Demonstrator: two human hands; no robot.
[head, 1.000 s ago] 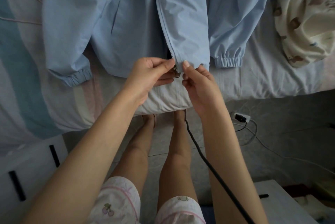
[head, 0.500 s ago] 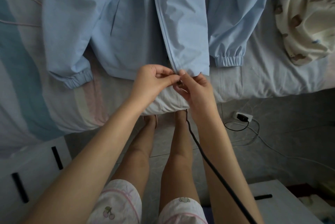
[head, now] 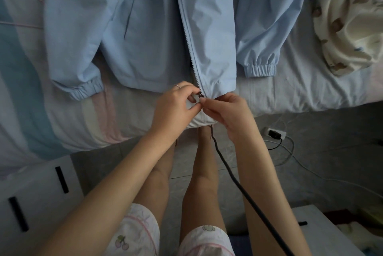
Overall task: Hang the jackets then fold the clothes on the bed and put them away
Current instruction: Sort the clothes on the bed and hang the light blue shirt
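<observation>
Two bare hands are brought together at the bottom hem of a light blue, thin-fabric zip jacket, which is laid flat, front up, on a bed covered with a pale striped sheet. The hem is placed near the bed's edge, and both elastic-cuffed sleeves are spread beside the body. The left hand, on which a thin silver ring is worn, is curled, and the hem beside the zip is pinched between its thumb and fingers. The right hand is likewise curled, and the foot of the toothed zipper is pinched at its fingertips, just beside the left thumb. Whether the two zipper halves are joined there cannot be told. A crumpled cream garment printed with brown bears is left on the sheet, well apart from the jacket. A black cable is seen hanging between the forearms, and a white power strip is seen on the grey floor.
</observation>
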